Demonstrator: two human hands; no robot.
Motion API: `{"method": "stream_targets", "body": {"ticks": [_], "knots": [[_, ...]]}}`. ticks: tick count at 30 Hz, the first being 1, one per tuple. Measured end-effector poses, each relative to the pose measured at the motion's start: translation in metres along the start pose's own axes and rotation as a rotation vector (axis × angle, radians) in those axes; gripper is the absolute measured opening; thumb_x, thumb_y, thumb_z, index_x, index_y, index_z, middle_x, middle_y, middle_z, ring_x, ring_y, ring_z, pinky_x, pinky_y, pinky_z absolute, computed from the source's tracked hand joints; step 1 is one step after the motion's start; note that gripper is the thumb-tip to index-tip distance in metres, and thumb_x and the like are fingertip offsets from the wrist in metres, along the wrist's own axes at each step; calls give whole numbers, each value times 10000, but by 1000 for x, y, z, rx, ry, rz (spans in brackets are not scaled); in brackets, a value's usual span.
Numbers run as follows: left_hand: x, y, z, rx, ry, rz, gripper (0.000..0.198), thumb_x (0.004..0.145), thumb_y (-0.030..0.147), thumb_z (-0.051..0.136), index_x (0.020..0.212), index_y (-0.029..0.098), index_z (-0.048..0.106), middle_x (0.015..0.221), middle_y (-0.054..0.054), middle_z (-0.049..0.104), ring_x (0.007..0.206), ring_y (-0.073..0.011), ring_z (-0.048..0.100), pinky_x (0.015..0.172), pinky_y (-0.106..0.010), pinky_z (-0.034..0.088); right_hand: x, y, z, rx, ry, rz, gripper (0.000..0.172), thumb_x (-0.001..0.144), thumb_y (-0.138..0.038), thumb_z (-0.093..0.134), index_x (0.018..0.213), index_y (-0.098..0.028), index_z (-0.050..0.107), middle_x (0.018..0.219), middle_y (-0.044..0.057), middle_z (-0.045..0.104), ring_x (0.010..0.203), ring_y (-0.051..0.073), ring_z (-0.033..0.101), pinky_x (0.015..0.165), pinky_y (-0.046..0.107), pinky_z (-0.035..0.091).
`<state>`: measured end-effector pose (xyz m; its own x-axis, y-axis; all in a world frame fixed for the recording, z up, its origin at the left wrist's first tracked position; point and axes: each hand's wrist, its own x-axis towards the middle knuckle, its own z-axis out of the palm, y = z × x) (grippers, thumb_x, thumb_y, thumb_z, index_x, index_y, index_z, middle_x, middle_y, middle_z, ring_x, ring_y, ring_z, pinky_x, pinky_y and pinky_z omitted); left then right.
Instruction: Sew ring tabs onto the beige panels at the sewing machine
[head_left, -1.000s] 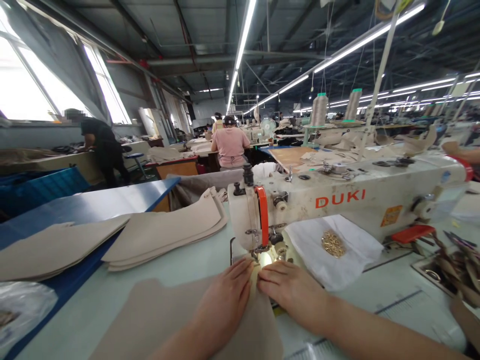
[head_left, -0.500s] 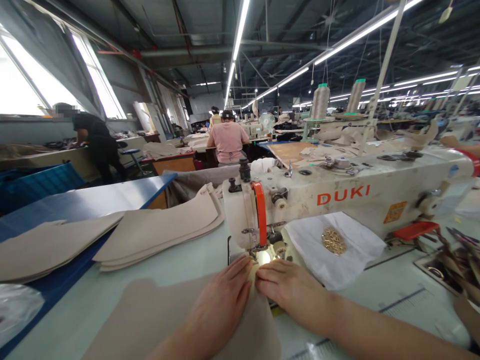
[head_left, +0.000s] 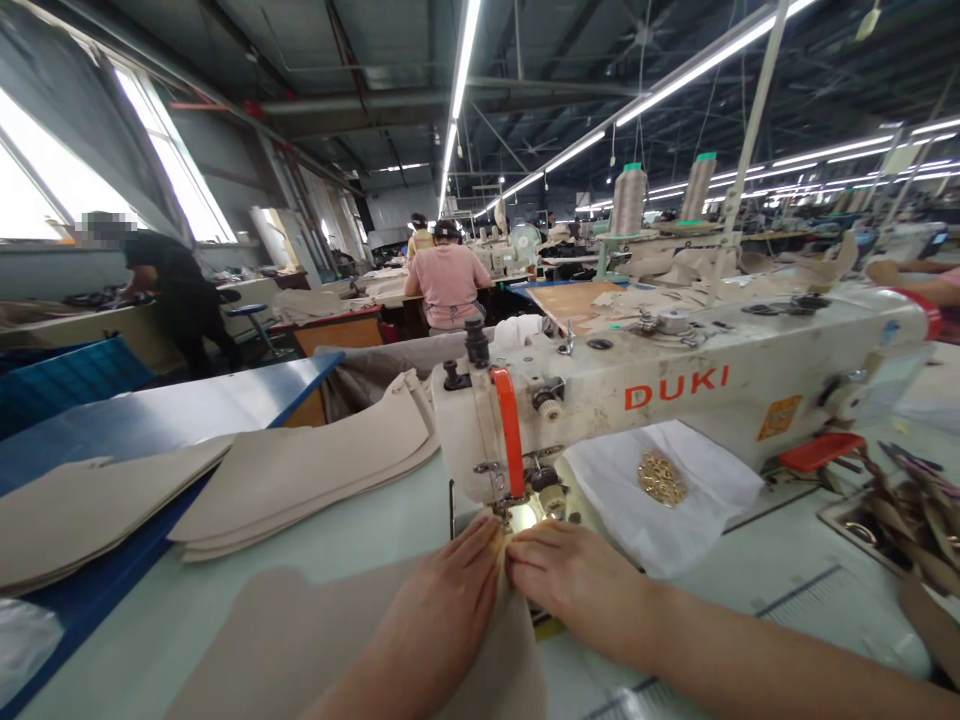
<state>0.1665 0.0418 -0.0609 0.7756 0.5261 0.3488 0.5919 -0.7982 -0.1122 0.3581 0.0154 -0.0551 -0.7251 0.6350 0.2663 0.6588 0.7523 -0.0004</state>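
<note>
Both hands are at a beige fabric piece (head_left: 285,625) on the sewing machine bed, its upper edge under the lit needle area. My left hand (head_left: 442,595) presses on the fabric just left of the needle, fingers together and pointing forward, thumb alongside. Close to its fingertips, my right hand (head_left: 559,565) has its fingers bent and pressed together at the fabric's right edge. The white sewing machine (head_left: 570,385), with an orange lever guard (head_left: 508,430) and DUKI lettering, stands right in front. Fingertips and glare hide the needle and presser foot.
Stacked beige panels (head_left: 315,475) lie left of the machine, beside a blue-edged table. A white cloth (head_left: 630,470) holds small gold metal pieces (head_left: 661,479). Scissors (head_left: 911,465) and straps (head_left: 926,530) are at right. A person in pink (head_left: 448,280) sits ahead; another bends at left.
The whole view has shifted a little, so the machine and tables appear slightly farther left. Both hands keep nearly the same place on the fabric at the needle.
</note>
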Motion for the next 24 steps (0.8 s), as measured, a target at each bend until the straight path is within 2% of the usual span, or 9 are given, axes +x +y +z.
{"method": "stream_targets", "body": {"ticks": [4, 11, 24], "knots": [[2, 0, 0, 3, 51, 28, 346, 860, 107, 430, 1144, 136, 625, 1181, -119, 665, 1110, -229, 611, 938, -344, 521, 1, 1, 4, 4, 33, 0, 90, 891, -152, 563, 946, -104, 615, 991, 83, 644, 1000, 188, 551, 926, 306, 423], [6, -1, -1, -56, 117, -8, 319, 864, 134, 426, 1089, 159, 650, 1133, -107, 690, 1049, -231, 648, 907, -354, 542, 3, 1, 0, 0, 8, 22, 94, 894, -150, 555, 943, -98, 616, 970, 76, 646, 972, 184, 555, 923, 289, 420], [7, -4, 3, -93, 115, -55, 303, 882, 200, 427, 1096, 179, 640, 1146, -89, 684, 1051, -218, 645, 921, -354, 533, 5, 4, 5, 9, 10, 48, 98, 900, -129, 539, 961, -103, 611, 988, 71, 641, 968, 183, 554, 935, 287, 408]]}}
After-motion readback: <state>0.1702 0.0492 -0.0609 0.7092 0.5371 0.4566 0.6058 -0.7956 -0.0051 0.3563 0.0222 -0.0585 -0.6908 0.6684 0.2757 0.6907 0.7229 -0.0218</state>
